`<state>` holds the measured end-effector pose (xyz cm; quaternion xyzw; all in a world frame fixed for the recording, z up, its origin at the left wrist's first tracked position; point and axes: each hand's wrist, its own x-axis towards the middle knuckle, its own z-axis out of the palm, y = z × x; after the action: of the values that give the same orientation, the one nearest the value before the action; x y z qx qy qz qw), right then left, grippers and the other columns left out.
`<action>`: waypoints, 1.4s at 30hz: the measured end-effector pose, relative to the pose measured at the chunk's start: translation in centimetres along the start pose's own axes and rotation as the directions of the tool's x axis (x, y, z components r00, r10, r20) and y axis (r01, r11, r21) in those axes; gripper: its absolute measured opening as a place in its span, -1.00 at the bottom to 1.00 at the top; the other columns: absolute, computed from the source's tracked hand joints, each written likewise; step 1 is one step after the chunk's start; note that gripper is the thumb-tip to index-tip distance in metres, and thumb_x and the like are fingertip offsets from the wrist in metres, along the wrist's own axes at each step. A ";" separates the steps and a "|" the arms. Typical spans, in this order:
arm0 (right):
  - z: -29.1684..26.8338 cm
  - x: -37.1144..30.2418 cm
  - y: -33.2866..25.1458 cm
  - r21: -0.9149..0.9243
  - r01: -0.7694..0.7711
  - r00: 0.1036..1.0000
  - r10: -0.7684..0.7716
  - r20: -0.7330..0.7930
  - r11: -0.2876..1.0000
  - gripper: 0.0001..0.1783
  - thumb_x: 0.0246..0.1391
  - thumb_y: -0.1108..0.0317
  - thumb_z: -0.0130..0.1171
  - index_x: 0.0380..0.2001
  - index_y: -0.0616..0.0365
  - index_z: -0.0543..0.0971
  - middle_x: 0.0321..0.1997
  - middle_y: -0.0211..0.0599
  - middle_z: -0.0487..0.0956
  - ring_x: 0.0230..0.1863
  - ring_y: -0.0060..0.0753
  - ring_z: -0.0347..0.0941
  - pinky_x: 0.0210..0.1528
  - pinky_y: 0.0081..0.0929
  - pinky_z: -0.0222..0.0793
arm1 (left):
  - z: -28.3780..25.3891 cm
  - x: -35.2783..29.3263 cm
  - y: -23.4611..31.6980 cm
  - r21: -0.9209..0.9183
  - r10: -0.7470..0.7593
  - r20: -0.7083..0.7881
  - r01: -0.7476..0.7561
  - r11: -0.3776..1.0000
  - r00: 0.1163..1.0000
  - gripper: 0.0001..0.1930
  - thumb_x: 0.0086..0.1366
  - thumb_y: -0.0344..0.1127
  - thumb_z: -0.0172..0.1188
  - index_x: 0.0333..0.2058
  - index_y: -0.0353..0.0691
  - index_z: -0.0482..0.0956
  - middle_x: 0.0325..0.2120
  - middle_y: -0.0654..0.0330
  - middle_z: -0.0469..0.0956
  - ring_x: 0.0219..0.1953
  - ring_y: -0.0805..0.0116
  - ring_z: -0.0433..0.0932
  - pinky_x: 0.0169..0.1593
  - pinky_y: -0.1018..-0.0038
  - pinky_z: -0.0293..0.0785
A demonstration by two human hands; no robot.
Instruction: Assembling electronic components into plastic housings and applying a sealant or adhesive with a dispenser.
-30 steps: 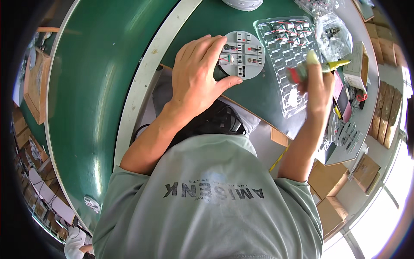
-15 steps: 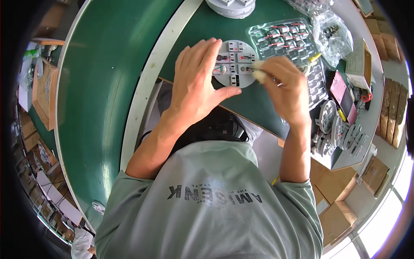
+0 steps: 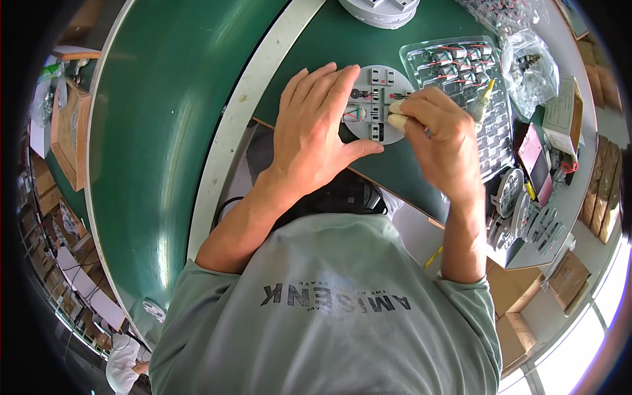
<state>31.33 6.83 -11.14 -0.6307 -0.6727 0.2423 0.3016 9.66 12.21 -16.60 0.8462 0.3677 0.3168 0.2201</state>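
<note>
A round light-grey plastic base [image 3: 392, 136] lies on the green tabletop, with small slotted blocks, dark components and a red-and-white wired part fitted on it. My left hand [image 3: 315, 135] is open along the base's left side, fingers extended and thumb stretched out below it. Over the base's right side, my right hand [image 3: 442, 131] is closed in a pinch. Pale covers sit on its thumb and index fingertips. Whatever lies between those fingertips is hidden.
Beyond my right hand is a clear plastic tray [image 3: 407, 56] of small wired parts. A yellow-tipped object [image 3: 486, 95] rests there. Clear bags [image 3: 530, 69], an open carton [image 3: 561, 118] and grey discs [image 3: 510, 191] crowd the right. Stacked grey bases [image 3: 382, 14] stand at the back.
The whole view has shifted slightly, moving the scene rightward. My right fingertips have moved farther over the base's right edge. My left hand keeps its place beside the base.
</note>
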 end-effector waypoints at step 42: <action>-1.6 1.4 -1.1 -0.257 0.230 0.958 -0.171 0.231 0.939 -0.83 0.16 0.55 0.33 -0.16 0.24 0.70 -0.20 -0.05 0.67 -0.20 0.13 0.66 -0.15 -0.12 0.59 | -0.6 -0.2 0.5 -0.056 -0.084 0.032 0.086 0.995 0.996 0.10 -0.09 0.03 0.72 0.40 -0.30 0.42 0.24 -0.02 0.57 0.39 -0.04 0.44 0.52 -0.08 0.21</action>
<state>31.67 8.03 -9.04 -0.5666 -0.7887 0.1761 0.1611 9.41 11.78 -15.97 0.8277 0.3908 0.3049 0.2633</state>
